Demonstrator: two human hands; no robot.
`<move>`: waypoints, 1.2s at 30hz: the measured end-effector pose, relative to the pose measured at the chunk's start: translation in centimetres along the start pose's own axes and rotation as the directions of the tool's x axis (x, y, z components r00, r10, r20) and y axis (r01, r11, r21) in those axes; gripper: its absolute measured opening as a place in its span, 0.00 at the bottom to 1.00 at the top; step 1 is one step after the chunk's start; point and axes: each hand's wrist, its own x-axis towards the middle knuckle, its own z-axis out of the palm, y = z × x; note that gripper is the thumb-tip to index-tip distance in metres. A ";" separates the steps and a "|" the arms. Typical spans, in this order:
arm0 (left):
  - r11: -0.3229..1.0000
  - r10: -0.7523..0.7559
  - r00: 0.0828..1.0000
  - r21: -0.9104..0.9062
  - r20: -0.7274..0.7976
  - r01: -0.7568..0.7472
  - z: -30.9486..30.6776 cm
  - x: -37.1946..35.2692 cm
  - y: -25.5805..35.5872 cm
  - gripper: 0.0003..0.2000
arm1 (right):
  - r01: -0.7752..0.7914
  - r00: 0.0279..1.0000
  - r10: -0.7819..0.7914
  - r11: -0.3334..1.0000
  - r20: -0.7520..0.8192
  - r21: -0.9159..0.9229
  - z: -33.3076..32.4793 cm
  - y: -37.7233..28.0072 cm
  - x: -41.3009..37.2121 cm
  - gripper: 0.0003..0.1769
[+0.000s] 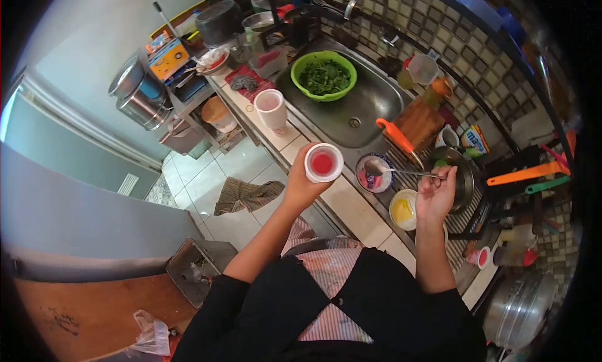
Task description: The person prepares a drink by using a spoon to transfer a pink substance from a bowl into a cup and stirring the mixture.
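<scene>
My left hand [302,185] is wrapped round a white cup [323,163] with red contents, held up in front of the counter. My right hand [437,194] grips the handle end of a metal spoon [401,171]. The spoon's bowl is over a patterned bowl [369,181] holding something white and pink. Just below that sits a white bowl [402,209] with yellow contents, left of my right hand. A dark pan [463,189] lies behind my right fingers. Another tall white cup [271,112] stands on the counter edge, up and left of the held cup.
A green basin [324,75] of leafy greens sits in the metal sink [376,105]. An orange-handled knife [399,140] lies by a wooden board [421,125]. To the right are an orange-handled utensil [527,173] and a large metal pot [517,312]. A striped cloth [248,195] lies on the floor.
</scene>
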 end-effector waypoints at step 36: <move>0.874 0.037 0.997 0.481 0.063 -0.063 3.5 2.1 -11.4 0.30 | 0.648 0.758 -0.049 -0.055 0.650 -0.760 0.2 5.5 3.8 0.07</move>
